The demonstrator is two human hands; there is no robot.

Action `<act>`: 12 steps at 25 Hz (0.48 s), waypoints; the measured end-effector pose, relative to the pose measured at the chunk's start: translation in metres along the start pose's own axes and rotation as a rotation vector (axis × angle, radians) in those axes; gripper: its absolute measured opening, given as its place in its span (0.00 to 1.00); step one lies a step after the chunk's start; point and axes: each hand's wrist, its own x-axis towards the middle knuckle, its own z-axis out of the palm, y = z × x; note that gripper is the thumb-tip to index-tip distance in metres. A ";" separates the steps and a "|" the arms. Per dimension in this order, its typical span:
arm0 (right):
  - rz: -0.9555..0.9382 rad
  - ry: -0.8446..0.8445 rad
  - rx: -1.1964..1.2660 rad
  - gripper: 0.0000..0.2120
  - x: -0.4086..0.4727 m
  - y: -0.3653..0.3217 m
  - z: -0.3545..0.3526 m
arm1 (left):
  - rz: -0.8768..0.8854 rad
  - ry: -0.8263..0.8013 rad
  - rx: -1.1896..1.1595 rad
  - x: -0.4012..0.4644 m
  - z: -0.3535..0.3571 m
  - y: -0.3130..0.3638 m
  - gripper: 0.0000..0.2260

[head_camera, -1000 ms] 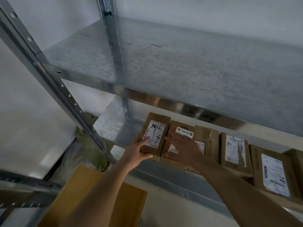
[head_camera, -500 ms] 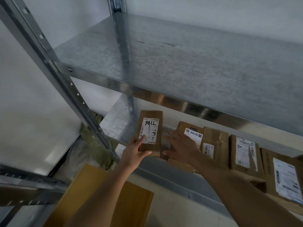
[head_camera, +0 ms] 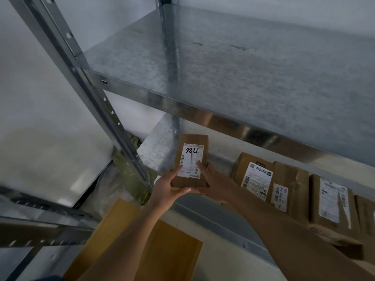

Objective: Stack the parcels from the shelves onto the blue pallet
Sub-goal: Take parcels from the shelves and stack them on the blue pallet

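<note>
Upper shelf (head_camera: 253,63): bare galvanized sheet, mottled, dull. Lower shelf (head_camera: 156,149): same metal, a row of brown cardboard parcels (head_camera: 288,185) with white labels, creased and dented, still waiting. Change: the "98LL" parcel (head_camera: 191,159), flat slim kraft box, has been pulled apart from that row, now clasped at its near end by both hands — left hand (head_camera: 168,191) curled under the corner, right hand (head_camera: 215,183) gripping the right side. Judged: pickup done, carry next; blue pallet not in view.

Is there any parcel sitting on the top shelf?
No, the top shelf is bare metal; the parcels lie on the shelf below.
</note>
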 end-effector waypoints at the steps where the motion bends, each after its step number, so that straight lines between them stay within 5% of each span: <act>1: -0.007 -0.003 0.048 0.48 0.002 0.002 0.002 | -0.003 -0.010 -0.039 0.003 -0.003 -0.001 0.36; 12: -0.031 0.056 0.245 0.49 -0.012 -0.011 0.005 | -0.015 -0.086 -0.137 -0.005 -0.021 0.013 0.37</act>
